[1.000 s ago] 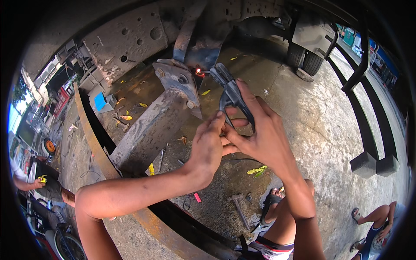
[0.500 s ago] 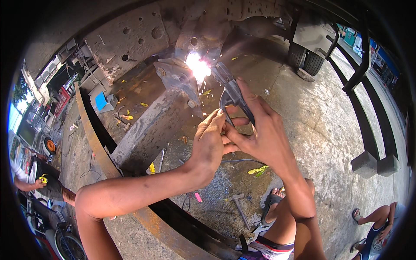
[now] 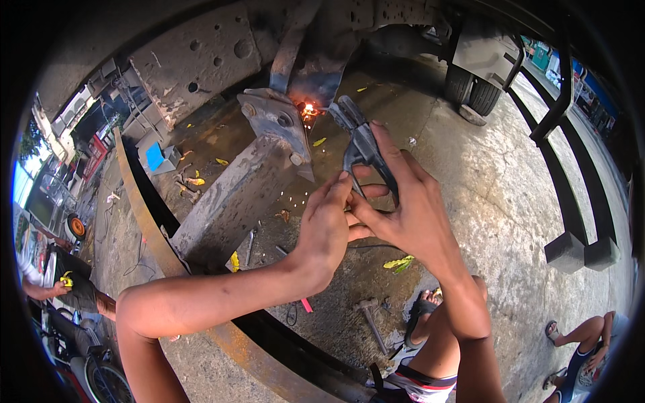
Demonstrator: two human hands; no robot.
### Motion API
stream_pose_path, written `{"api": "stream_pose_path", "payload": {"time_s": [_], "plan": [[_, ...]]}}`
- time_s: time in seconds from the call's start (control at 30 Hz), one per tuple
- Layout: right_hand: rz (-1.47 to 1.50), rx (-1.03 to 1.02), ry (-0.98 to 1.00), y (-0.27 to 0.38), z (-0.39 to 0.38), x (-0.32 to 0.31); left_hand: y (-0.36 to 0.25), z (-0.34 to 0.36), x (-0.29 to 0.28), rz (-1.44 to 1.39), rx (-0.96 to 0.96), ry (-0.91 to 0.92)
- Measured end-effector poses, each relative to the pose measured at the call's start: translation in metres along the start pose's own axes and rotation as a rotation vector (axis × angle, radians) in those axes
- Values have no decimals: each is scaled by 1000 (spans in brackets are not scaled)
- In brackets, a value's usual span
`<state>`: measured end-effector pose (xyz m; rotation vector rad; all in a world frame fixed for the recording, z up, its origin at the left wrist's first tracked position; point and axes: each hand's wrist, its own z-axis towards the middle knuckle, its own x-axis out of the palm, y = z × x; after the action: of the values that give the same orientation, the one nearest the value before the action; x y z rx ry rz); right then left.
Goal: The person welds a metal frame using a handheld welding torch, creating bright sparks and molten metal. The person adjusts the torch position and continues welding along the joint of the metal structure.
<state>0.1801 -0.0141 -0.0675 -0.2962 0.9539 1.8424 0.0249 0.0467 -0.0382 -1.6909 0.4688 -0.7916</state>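
A dark welding electrode holder [image 3: 363, 146] slants up and left in the middle of the view. My right hand [image 3: 418, 209] is wrapped round its handle, thumb along the upper side. Against its lower lever sits my left hand [image 3: 324, 221], fingers closed and thumb pressed to the lever, close against my right fingers. Just past the holder's jaws, a small orange spot [image 3: 309, 111] glows and sparks at the edge of a bolted steel bracket [image 3: 275, 119]. The bracket caps a thick grey steel beam [image 3: 225, 191]. Whether an electrode stub shows in the jaws is hard to tell.
A long rusty rail [image 3: 151, 215] crosses below my left arm. On the concrete lie a hammer [image 3: 371, 326] and yellow leaves [image 3: 400, 263]. Truck wheels [image 3: 480, 91] stand at back right. One person [image 3: 70, 269] is at left, another [image 3: 591, 349] sits at lower right.
The bright white arc at the bracket has gone out, leaving a small orange glow and falling sparks. Both hands and the electrode holder have stayed almost in place.
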Motion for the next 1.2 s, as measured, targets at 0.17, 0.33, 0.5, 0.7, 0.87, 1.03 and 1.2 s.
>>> {"api": "stream_pose_path", "payload": {"time_s": [0.17, 0.33, 0.5, 0.7, 0.87, 1.03, 1.2], "plan": [[-67, -34, -18, -4, -1, 2, -1, 0, 1, 13, -11, -4], [-74, -23, -11, -2, 0, 3, -1, 1, 1, 18, -18, -17], [-78, -17, -15, -2, 0, 3, 0, 2, 1, 7, -25, -24], [-84, -32, -24, -2, 1, 4, 0, 4, 0, 21, -22, -11], [-40, 47, 22, 3, 2, 1, 0, 4, -1, 25, -13, -4], [-7, 49, 40, 5, 3, 1, -1, 5, -3, 73, -18, 12], [46, 58, 33, 4, 3, 1, 7, 8, -4, 34, 50, -24]]}}
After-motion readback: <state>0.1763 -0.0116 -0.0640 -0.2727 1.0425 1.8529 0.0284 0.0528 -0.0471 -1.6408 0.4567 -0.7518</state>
